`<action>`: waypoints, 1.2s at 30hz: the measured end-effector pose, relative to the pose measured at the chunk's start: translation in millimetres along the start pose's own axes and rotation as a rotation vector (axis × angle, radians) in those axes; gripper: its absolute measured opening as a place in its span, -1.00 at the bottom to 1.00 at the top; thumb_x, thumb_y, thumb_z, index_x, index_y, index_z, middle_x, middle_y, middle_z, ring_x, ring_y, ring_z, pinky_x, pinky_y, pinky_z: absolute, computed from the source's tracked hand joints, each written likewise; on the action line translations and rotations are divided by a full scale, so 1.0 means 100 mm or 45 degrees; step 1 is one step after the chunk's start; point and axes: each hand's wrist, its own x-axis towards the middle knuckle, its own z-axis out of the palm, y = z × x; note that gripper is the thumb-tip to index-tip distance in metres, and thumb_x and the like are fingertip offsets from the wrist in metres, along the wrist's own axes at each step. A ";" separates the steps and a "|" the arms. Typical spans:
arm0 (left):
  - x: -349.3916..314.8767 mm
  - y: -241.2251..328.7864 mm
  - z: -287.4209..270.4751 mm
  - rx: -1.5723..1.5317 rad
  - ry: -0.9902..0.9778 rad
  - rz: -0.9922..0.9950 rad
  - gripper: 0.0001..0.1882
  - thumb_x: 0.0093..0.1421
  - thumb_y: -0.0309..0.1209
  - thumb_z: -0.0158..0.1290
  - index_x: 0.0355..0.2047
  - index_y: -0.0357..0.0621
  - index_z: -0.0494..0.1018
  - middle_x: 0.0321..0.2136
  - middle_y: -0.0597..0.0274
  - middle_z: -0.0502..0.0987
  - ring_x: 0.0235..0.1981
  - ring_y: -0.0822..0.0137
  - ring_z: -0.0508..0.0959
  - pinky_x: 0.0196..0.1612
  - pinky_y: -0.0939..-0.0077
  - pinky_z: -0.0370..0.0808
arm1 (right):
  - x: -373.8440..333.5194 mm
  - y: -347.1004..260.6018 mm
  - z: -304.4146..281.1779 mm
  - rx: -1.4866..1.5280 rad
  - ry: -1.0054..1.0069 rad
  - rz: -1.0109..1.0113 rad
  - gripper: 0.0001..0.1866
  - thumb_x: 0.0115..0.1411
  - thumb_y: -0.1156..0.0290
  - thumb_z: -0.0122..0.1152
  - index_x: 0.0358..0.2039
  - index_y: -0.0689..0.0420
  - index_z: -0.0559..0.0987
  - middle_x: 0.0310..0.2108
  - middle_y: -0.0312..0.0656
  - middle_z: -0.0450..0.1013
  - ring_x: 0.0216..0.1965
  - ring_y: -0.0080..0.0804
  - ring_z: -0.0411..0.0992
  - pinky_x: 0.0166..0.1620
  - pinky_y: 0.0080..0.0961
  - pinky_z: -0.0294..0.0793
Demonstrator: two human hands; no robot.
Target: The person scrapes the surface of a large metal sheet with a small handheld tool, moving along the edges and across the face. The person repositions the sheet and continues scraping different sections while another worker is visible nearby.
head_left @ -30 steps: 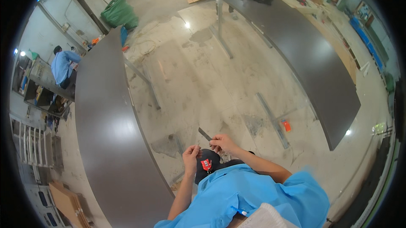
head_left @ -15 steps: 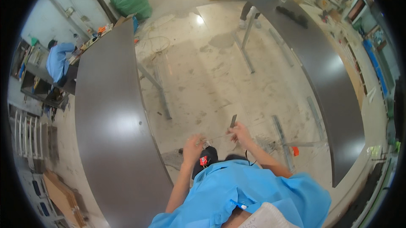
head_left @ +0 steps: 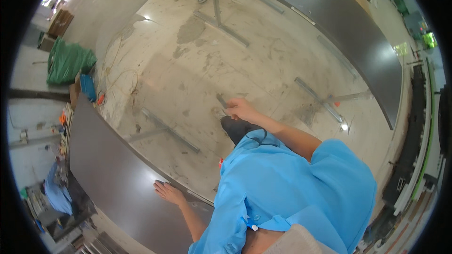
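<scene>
Head view: my left hand (head_left: 168, 192) rests flat, fingers spread, on the dark tabletop (head_left: 113, 178) edge. My right hand (head_left: 239, 109) holds its grip closed around a thin dark tool (head_left: 221, 100) out over the concrete floor (head_left: 188, 75).

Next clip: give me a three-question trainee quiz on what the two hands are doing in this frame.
1. True or false: the left hand lies flat on the dark table.
2. What does the right hand hold? A) a small dark tool B) a green bag C) a cardboard sheet
3. Fill in: the person's shirt is light ____.

Key:
1. True; the palm rests at the table's edge.
2. A; a thin dark tool sticks out of the grip, its kind too blurred to tell.
3. Blue.
</scene>
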 end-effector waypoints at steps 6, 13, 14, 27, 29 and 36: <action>0.95 0.42 0.10 0.136 0.051 0.326 -0.37 0.51 -0.25 -0.02 0.53 -0.13 0.24 0.57 -0.01 0.19 0.56 -0.21 0.14 0.54 -0.10 0.11 | 1.21 -0.71 0.74 -0.016 -0.185 -0.075 -0.75 0.31 0.50 0.30 -0.04 0.31 0.56 -0.32 -0.11 0.65 -0.49 -0.46 0.58 -0.46 -0.48 0.54; 2.04 1.26 0.24 -0.329 -0.285 0.624 -0.35 0.38 -0.39 0.12 0.47 -0.05 0.34 0.55 -0.01 0.22 0.54 -0.18 0.19 0.52 -0.10 0.18 | 2.33 -1.39 1.81 -0.323 -0.360 -0.202 -0.74 0.28 0.50 0.25 -0.04 0.31 0.55 -0.36 -0.10 0.65 -0.47 -0.42 0.63 -0.41 -0.40 0.60; 2.23 1.37 0.17 -0.269 -0.095 0.789 -0.33 0.36 -0.40 0.14 0.48 -0.02 0.33 0.55 -0.01 0.22 0.54 -0.17 0.19 0.51 -0.11 0.19 | 2.50 -1.43 1.91 -0.344 -0.367 -0.229 -0.73 0.27 0.50 0.25 -0.03 0.31 0.55 -0.36 -0.10 0.65 -0.47 -0.42 0.63 -0.40 -0.39 0.61; 4.71 0.57 0.04 0.024 0.001 0.250 -0.36 0.62 -0.02 -0.28 0.62 0.15 0.11 0.63 0.14 0.06 0.62 -0.18 -0.01 0.58 -0.19 -0.07 | 3.30 -1.68 3.71 -0.411 -0.436 -0.025 -0.69 0.43 0.26 0.23 -0.41 0.20 0.56 -0.49 -0.25 0.62 -0.61 -0.49 0.54 -0.50 -0.39 0.51; 5.02 0.74 0.05 0.031 -0.070 0.203 -0.37 0.62 -0.03 -0.27 0.62 0.19 0.10 0.63 0.19 0.05 0.62 -0.15 -0.02 0.59 -0.19 -0.09 | 3.46 -1.78 3.95 -0.481 -0.463 -0.070 -0.67 0.45 0.20 0.23 -0.35 0.20 0.59 -0.47 -0.24 0.60 -0.58 -0.52 0.48 -0.48 -0.40 0.44; 5.96 1.13 0.00 0.041 0.002 0.261 -0.42 0.64 -0.15 -0.32 0.61 0.19 0.13 0.62 0.22 0.09 0.63 -0.07 0.01 0.61 -0.13 -0.11 | 4.28 -1.96 4.68 -0.754 -0.512 -0.332 -0.64 0.40 0.12 0.27 -0.26 0.22 0.60 -0.50 -0.05 0.50 -0.48 -0.31 0.38 -0.33 -0.26 0.37</action>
